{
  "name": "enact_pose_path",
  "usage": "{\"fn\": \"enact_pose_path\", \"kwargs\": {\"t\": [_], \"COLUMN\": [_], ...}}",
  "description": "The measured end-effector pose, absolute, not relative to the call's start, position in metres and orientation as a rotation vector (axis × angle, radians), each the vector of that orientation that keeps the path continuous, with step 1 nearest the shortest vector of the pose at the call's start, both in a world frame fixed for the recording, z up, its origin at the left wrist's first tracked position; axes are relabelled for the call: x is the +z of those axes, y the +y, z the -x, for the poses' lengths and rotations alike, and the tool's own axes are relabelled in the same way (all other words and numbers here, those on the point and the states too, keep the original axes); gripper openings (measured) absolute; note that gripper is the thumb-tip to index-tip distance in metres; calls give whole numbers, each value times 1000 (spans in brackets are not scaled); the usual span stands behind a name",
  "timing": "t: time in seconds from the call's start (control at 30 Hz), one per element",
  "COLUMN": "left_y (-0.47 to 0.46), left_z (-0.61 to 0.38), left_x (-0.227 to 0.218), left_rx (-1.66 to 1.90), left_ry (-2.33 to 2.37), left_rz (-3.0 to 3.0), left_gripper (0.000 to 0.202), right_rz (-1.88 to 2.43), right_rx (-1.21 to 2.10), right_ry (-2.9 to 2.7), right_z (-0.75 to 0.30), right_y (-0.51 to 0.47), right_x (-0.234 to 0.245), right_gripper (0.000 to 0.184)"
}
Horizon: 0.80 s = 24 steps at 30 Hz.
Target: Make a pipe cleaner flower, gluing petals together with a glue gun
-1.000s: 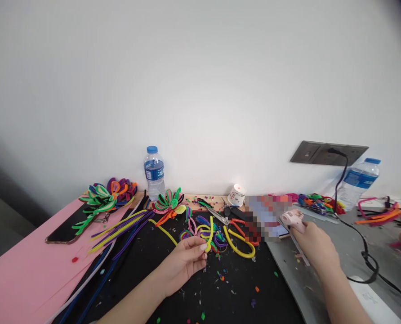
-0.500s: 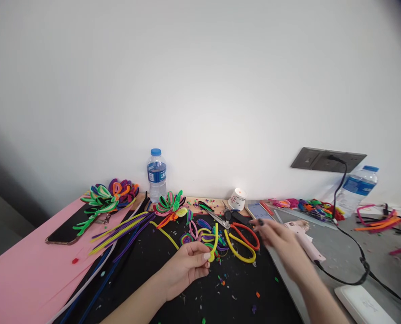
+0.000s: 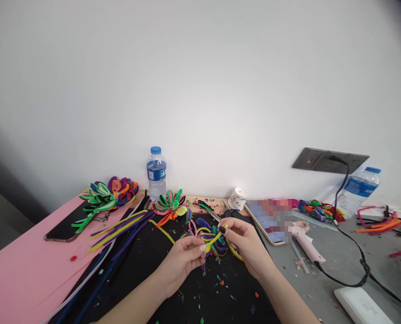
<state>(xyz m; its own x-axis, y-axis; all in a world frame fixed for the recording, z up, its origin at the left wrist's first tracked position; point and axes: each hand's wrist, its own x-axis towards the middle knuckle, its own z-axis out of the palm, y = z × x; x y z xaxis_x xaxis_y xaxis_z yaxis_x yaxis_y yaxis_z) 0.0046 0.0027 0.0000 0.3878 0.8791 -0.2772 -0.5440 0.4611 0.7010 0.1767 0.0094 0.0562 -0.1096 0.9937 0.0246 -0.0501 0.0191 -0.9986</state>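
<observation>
Since one second ago, the right hand [image 3: 249, 247] has left the pink glue gun [image 3: 310, 246] and come over to the left hand [image 3: 182, 263].

At the far left, a dark phone [image 3: 62, 227] lies on a pink sheet [image 3: 35, 265], and a large bundle of fuzzy loops [image 3: 109, 195] lies partly over it. Next to them are long yellow and purple strips [image 3: 119, 229]. A water bottle [image 3: 157, 173] stands upright close to the wall, and just to the right of its base is a smaller fuzzy flower [image 3: 170, 204].

Near the middle, above the black mat [image 3: 136, 288], the left hand is closed in a pinch on the lower end of a short yellow strip [image 3: 216, 238]. The right hand pinches its upper end, with thumb and fingertip close together. So this strip is stretched between both hands.

Behind the right hand, the scissors [image 3: 216, 217] are partly hidden. A white paper cup [image 3: 237, 199] is near the wall. Farther right come a light phone [image 3: 263, 218], the glue gun lying with its cord, and a white box [image 3: 360, 303].
</observation>
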Motion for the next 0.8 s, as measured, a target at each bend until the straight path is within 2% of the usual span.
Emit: {"fn": "enact_pose_path", "kwargs": {"t": [0.33, 0.8], "left_y": [10, 12], "left_z": [-3, -2], "left_x": [-3, -8], "left_rx": [1156, 1231], "left_ry": [757, 773], "left_rz": [-479, -425], "left_gripper": [14, 13], "right_rz": [1126, 1116], "right_rx": [1304, 1244], "right_ry": [-1276, -1359], "right_z": [-169, -154], "right_y": [-2, -8], "right_x": [51, 41], "right_gripper": [18, 11]}}
